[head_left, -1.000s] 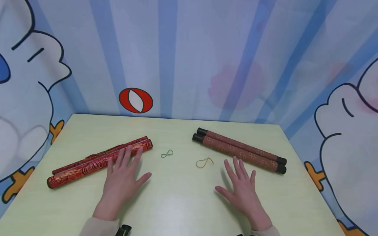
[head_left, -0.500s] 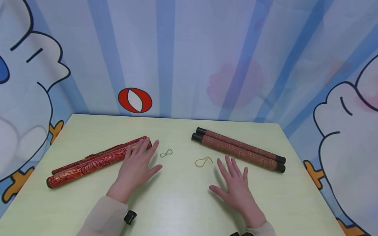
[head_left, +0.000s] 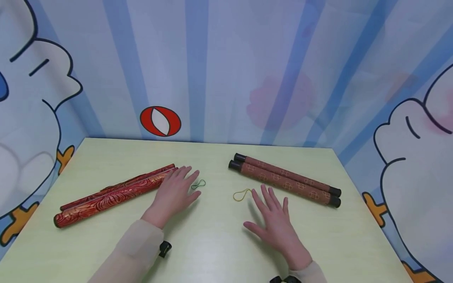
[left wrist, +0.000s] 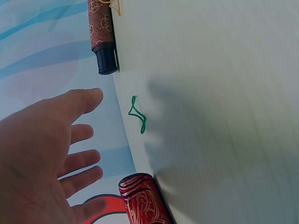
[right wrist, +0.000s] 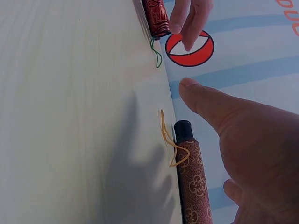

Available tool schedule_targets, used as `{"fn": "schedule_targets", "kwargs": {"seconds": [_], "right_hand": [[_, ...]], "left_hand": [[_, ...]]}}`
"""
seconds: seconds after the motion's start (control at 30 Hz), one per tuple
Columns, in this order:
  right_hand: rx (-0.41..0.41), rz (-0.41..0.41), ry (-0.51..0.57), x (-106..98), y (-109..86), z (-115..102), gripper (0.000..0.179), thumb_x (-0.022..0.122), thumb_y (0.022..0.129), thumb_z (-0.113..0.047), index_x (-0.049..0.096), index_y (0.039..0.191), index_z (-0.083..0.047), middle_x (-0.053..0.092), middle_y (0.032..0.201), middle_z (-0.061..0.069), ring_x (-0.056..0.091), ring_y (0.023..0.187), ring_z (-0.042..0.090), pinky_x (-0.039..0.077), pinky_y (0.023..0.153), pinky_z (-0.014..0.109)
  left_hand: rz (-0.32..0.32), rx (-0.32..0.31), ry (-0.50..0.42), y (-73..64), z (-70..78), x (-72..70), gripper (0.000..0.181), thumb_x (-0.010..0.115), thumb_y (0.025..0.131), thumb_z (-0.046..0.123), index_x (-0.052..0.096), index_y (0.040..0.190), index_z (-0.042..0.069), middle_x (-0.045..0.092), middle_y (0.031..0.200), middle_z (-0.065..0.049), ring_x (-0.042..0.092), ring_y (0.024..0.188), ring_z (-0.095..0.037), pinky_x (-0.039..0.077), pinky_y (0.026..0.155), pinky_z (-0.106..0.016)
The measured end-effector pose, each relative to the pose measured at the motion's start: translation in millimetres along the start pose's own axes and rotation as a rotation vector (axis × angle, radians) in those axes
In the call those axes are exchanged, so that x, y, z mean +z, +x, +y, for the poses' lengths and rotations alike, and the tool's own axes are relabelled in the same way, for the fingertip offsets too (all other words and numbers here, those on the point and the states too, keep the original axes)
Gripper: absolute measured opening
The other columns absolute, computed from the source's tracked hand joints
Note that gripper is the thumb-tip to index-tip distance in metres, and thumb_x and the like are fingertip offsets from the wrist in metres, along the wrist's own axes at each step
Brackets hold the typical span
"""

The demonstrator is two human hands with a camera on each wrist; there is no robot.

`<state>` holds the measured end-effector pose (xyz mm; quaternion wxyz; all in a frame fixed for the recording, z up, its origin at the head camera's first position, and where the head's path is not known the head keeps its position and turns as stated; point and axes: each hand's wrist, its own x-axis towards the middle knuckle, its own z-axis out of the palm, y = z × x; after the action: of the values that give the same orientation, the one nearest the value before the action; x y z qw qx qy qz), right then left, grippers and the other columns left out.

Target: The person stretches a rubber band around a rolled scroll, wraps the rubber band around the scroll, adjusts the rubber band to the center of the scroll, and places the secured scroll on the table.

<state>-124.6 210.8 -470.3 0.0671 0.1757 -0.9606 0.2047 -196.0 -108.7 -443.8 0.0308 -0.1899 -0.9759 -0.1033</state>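
Note:
My left hand [head_left: 174,193] hovers with spread fingers by the right end of a pair of red patterned rolls [head_left: 113,196]. Just beside its fingertips, a green rubber band [head_left: 199,184] lies twisted on the table; the left wrist view shows the same green band [left wrist: 137,115] apart from the hand. My right hand [head_left: 276,224] is held over the table, fingers spread and holding nothing. Near its index finger lies a yellow rubber band [head_left: 241,195]. Behind that hand rests a pair of brown patterned rolls [head_left: 283,179] with black end caps.
The pale table [head_left: 212,243] backs onto a blue striped cloth backdrop [head_left: 226,70] printed with cartoon figures. Black straps [head_left: 164,249] with small devices sit at both wrists. The rolls lie slanted at left and right.
My left hand has slid right along the red rolls toward the green rubber band. My right hand has shifted a little left, toward the yellow band. The rolls and bands stay put.

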Motion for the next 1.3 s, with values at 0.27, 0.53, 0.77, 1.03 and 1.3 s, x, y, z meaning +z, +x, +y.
{"fn": "schedule_targets", "kwargs": {"seconds": [0.27, 0.53, 0.77, 1.03, 1.3], "right_hand": [[-0.003, -0.009, -0.006, -0.1, 2.5, -4.1, 0.094, 0.085, 0.09, -0.045, 0.039, 0.166, -0.013, 0.024, 0.174, 0.021, 0.021, 0.161, 0.045, 0.009, 0.12, 0.082], [-0.022, -0.005, 0.003, 0.3, 4.1, -5.7, 0.092, 0.084, 0.091, -0.043, 0.041, 0.166, -0.012, 0.027, 0.173, 0.022, 0.024, 0.16, 0.046, 0.01, 0.119, 0.083], [-0.022, -0.004, 0.007, -0.1, 3.0, -4.9, 0.091, 0.084, 0.091, -0.043, 0.041, 0.165, -0.012, 0.028, 0.173, 0.023, 0.024, 0.16, 0.046, 0.01, 0.119, 0.083], [-0.018, -0.007, 0.006, 1.5, 1.8, -2.5, 0.093, 0.084, 0.091, -0.045, 0.04, 0.166, -0.013, 0.026, 0.173, 0.022, 0.023, 0.16, 0.045, 0.01, 0.119, 0.083], [-0.021, -0.005, 0.01, 1.3, 2.2, -0.9, 0.093, 0.084, 0.091, -0.045, 0.04, 0.166, -0.013, 0.026, 0.174, 0.021, 0.024, 0.16, 0.045, 0.011, 0.119, 0.083]], "left_hand": [[0.009, 0.002, -0.044, 16.2, 3.9, -0.3, 0.053, 0.079, 0.099, 0.03, 0.066, 0.144, 0.005, 0.066, 0.137, -0.02, 0.062, 0.128, -0.038, 0.049, 0.113, -0.056], [-0.019, -0.056, -0.118, 30.3, 4.3, 5.7, 0.041, 0.078, 0.1, 0.027, 0.072, 0.134, 0.006, 0.071, 0.126, -0.016, 0.067, 0.117, -0.035, 0.056, 0.104, -0.052], [-0.009, -0.08, -0.083, 38.3, 3.3, 12.5, 0.031, 0.078, 0.1, 0.026, 0.078, 0.125, 0.007, 0.074, 0.115, -0.014, 0.069, 0.107, -0.032, 0.059, 0.096, -0.05], [0.007, -0.069, -0.029, 43.6, 5.1, 18.9, 0.016, 0.076, 0.099, 0.02, 0.082, 0.109, 0.008, 0.071, 0.102, -0.011, 0.065, 0.096, -0.031, 0.057, 0.088, -0.052], [-0.011, -0.101, 0.004, 48.0, 8.9, 21.4, 0.013, 0.078, 0.098, 0.019, 0.08, 0.103, 0.008, 0.068, 0.101, -0.01, 0.064, 0.095, -0.03, 0.056, 0.092, -0.054]]}}
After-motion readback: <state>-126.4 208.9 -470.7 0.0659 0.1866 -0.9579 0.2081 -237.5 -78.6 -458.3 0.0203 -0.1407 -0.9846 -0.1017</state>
